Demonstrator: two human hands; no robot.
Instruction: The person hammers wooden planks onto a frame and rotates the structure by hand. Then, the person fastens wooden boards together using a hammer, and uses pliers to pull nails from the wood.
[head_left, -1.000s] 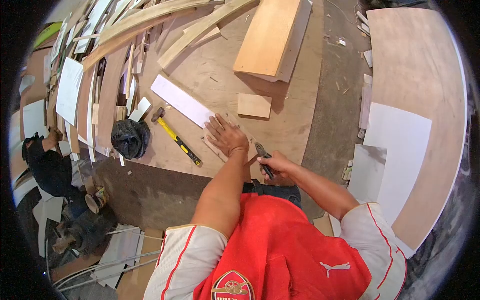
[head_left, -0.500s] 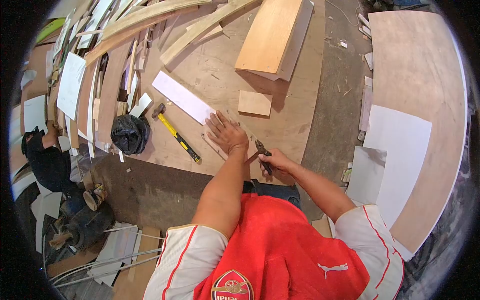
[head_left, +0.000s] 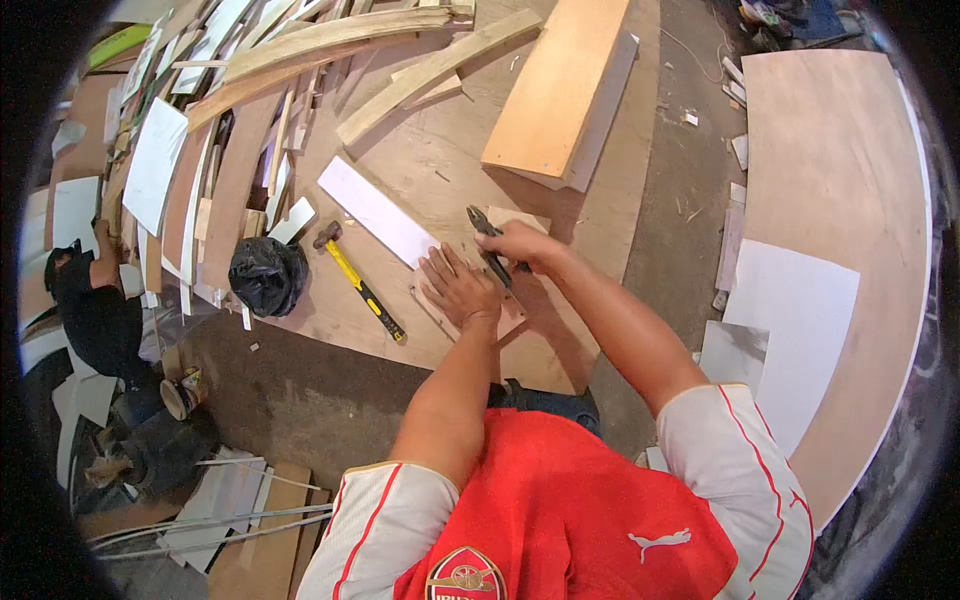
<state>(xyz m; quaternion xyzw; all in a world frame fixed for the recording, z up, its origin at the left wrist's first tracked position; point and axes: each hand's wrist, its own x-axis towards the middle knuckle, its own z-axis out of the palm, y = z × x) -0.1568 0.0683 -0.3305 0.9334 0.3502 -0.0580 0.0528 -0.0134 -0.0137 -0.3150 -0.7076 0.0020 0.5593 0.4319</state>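
My left hand (head_left: 462,288) lies with its fingers spread over the near end of a long white strip (head_left: 375,207) on the plywood sheet. In my right hand (head_left: 520,247) is a pair of dark pliers (head_left: 488,240), its jaws pointing away from me, just above and right of the left hand. Part of a small wood block (head_left: 525,218) shows behind the right hand. To the left of the strip lies a hammer (head_left: 360,281) with a yellow and black handle. What lies under my left palm is hidden.
A black plastic bag (head_left: 268,276) sits left of the hammer. Beyond are wooden strips (head_left: 430,78) and a long wooden box (head_left: 555,90). Scrap boards are heaped at left, near another person (head_left: 95,310). A large curved panel (head_left: 815,150) lies at right.
My right hand has moved the pliers forward and left, from near my waist to beside the left hand, partly covering the small block. The left hand still rests at the strip's end.
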